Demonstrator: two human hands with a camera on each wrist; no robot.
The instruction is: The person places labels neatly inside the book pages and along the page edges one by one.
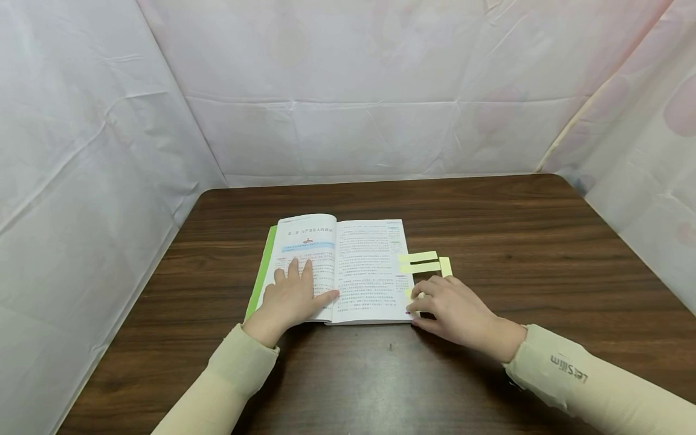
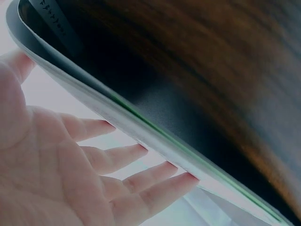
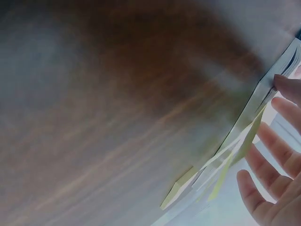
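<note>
An open book (image 1: 370, 272) with printed pages and a green cover edge (image 1: 261, 272) lies on the table. My left hand (image 1: 293, 293) rests spread on the left page, thumb reaching past the center fold. My right hand (image 1: 454, 308) is at the book's lower right edge, index fingertip over the page margin. In the right wrist view its thumb (image 3: 288, 88) touches the page edges, and the other fingers are spread and slightly bent. Two yellow sticky strips (image 1: 420, 257) stick out from the right page. Another yellow strip (image 1: 408, 293) is partly hidden by the right fingers.
A small yellow sticky-note pad (image 1: 446, 266) lies on the brown wood-grain table (image 1: 516, 241) just beyond the right hand. Pale plastic sheeting (image 1: 353, 133) hangs behind the table and on both sides.
</note>
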